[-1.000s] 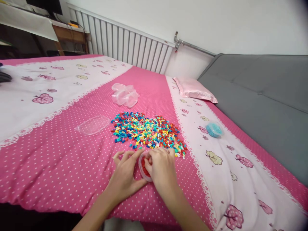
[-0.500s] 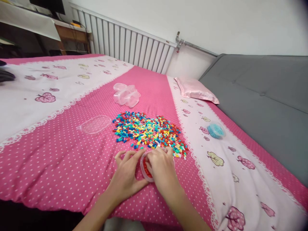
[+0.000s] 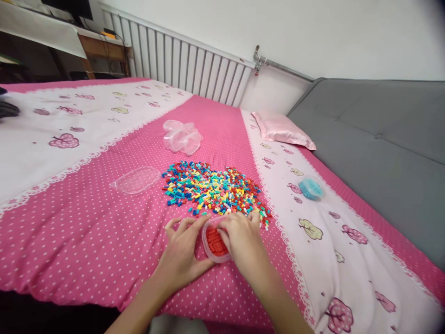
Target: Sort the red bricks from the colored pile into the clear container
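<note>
A clear plastic container with red building bricks in it stands on the pink dotted bedspread near me. My left hand is curved around its left side, thumb at the near edge and index finger at the far edge. My right hand is over the right part of the container, fingers bent together at its inside edge. What those fingertips hold, if anything, is hidden. Just beyond both hands spreads a pile of small multicoloured bricks.
A clear lid lies left of the pile. Several stacked clear containers sit behind it. At the right is a container of light-blue pieces. A pink pillow lies before the grey headboard.
My right hand has shifted slightly right within the container, uncovering more of the red bricks. My left hand has stayed at the container's side.
</note>
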The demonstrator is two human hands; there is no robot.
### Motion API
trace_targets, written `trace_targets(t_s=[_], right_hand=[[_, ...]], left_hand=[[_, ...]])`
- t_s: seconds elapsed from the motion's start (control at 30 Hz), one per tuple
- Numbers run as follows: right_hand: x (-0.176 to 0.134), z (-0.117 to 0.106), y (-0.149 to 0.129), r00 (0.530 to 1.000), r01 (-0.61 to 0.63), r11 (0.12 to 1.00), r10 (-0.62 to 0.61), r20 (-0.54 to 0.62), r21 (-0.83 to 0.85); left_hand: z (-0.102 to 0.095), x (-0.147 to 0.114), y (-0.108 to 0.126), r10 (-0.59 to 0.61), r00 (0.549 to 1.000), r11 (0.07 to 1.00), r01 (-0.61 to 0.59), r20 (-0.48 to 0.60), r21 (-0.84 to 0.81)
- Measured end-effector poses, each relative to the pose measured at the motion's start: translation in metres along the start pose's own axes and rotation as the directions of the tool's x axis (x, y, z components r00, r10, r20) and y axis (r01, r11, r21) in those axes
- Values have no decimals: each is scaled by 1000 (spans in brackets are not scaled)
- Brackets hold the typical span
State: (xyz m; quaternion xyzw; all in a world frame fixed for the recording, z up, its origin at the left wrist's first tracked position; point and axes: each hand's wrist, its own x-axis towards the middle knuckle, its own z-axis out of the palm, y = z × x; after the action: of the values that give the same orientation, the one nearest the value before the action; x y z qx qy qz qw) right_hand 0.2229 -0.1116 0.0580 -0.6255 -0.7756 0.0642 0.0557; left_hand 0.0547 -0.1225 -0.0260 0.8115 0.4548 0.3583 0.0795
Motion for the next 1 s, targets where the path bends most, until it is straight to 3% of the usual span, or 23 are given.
trace_targets(t_s=[0.2,0.73,0.83,1.0], right_hand=[[2,4,-7,995,27,999,-25,92,-19],[2,9,-1,995,81,997,-81,61,4],[0,7,1,995,102,991,-103,12,90],[1,-2,19,981,115,961,-71,-178,252]], left_hand=[[1,1,-1,0,1000,1000,0,-3,4],[3,0,-3,7,1000,1000,-7,-13,0],[3,-2,-3,-1,1000,1000,1,-12,1],[1,-5,-2,-24,1000,999,24,1,21]])
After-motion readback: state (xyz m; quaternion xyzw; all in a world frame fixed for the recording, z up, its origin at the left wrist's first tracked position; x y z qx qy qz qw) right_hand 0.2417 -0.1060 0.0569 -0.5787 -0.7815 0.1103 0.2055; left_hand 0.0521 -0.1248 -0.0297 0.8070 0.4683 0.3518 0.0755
